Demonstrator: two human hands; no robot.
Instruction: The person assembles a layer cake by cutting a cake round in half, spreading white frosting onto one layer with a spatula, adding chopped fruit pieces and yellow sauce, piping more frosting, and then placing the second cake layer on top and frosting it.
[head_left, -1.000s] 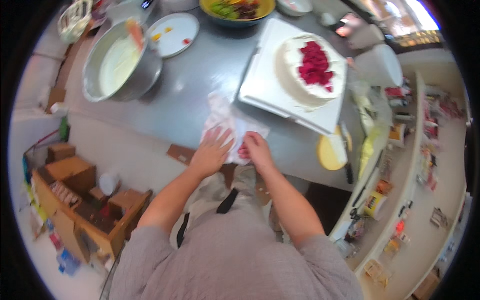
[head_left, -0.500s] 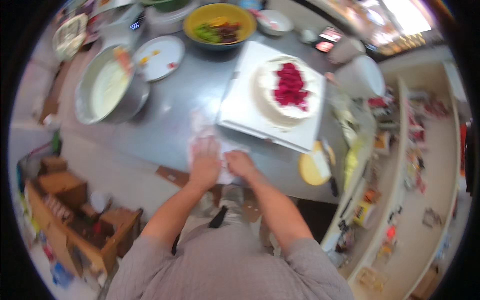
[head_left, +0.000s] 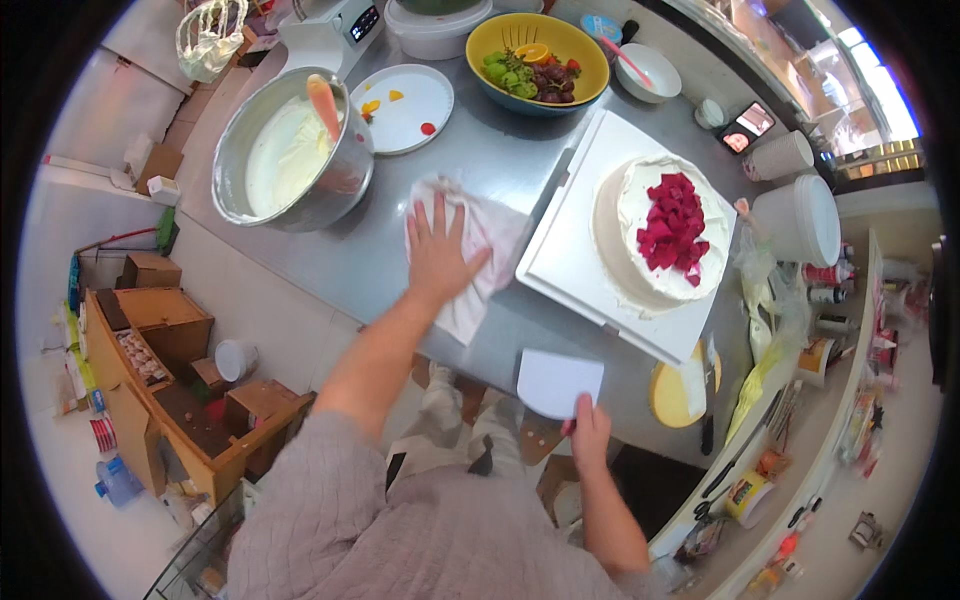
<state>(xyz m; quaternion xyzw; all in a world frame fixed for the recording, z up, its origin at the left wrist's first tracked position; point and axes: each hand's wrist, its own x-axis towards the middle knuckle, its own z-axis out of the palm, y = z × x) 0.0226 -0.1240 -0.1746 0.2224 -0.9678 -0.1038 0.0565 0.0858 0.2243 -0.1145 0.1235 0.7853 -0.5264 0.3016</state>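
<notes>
Your left hand (head_left: 441,255) lies flat, splayed, over the cloth (head_left: 466,314): likely soft, light; gather its middle. Your right hand (head_left: 590,432) pinches the white scraper (head_left: 556,380), ahead of it: probably stiff, light; hold the near edge.

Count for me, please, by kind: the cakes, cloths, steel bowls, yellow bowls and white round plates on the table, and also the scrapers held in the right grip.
Cake: 1
Cloth: 1
Steel bowl: 1
Yellow bowl: 1
White plate: 1
Scraper: 1
Total: 6
</notes>
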